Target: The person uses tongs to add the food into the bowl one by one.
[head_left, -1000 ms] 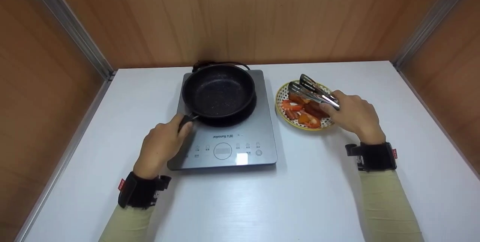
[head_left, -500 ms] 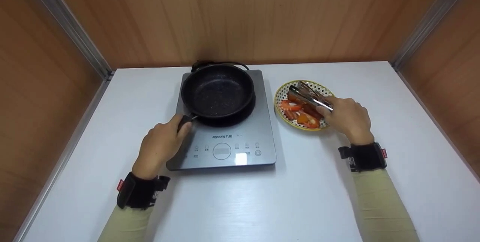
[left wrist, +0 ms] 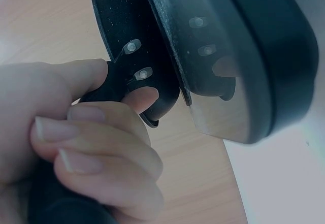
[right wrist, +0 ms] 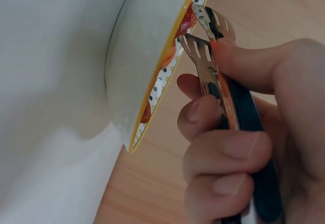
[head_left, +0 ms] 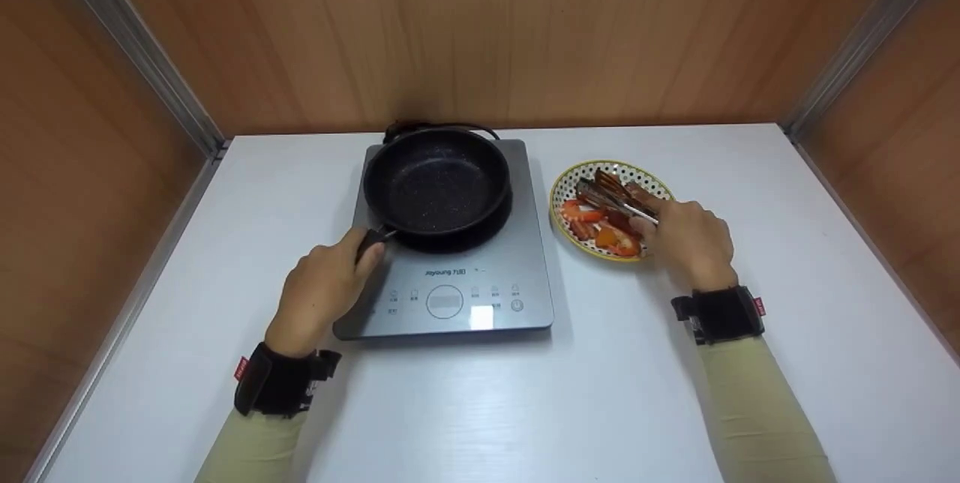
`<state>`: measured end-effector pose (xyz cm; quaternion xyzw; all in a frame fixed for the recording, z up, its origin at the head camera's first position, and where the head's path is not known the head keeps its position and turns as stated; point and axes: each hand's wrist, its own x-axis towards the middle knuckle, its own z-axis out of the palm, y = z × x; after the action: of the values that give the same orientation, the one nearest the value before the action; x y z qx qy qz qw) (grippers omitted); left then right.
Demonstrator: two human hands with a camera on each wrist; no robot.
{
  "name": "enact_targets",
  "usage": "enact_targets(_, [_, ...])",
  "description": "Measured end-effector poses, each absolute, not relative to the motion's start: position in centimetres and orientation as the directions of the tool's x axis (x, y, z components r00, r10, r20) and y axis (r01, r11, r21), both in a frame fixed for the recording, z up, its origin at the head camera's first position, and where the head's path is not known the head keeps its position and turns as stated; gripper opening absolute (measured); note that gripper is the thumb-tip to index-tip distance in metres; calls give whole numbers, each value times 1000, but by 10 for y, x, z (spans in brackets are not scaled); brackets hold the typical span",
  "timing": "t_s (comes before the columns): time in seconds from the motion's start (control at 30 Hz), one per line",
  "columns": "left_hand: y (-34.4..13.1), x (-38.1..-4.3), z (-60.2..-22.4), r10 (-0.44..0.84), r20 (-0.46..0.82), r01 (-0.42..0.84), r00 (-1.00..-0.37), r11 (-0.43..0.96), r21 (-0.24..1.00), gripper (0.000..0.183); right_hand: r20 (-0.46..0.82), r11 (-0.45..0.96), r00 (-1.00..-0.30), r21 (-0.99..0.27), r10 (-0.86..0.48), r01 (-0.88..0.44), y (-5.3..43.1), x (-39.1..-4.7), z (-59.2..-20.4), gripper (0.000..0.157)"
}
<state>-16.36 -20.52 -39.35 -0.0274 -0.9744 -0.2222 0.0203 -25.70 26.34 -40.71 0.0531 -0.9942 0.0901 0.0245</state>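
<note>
A black frying pan sits on the silver induction cooktop. My left hand grips its black handle, fingers wrapped around it in the left wrist view. Metal tongs with slotted ends are in my right hand, held between thumb and curled fingers. Their tips reach down over the food in a yellow-rimmed, dotted bowl. Among that food I see red pepper pieces, an orange piece and brown sausage-like pieces; the tong tips partly cover some of these.
The bowl stands to the right of the cooktop on a white table. Behind the pan lies a black cable. Wooden panels close in the table at the back and on both sides.
My right hand has moved left with the tongs, which have come lower over the food in the bowl, and their arms sit closer together. The left hand and pan have stayed in place.
</note>
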Motion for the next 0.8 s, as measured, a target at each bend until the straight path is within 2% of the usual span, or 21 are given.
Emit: enact_targets(0.8, [-205,-164,-393,32,29,42,-999,904,426,32,98,971,-991,-212,-86,-105,253,-260,-420,53])
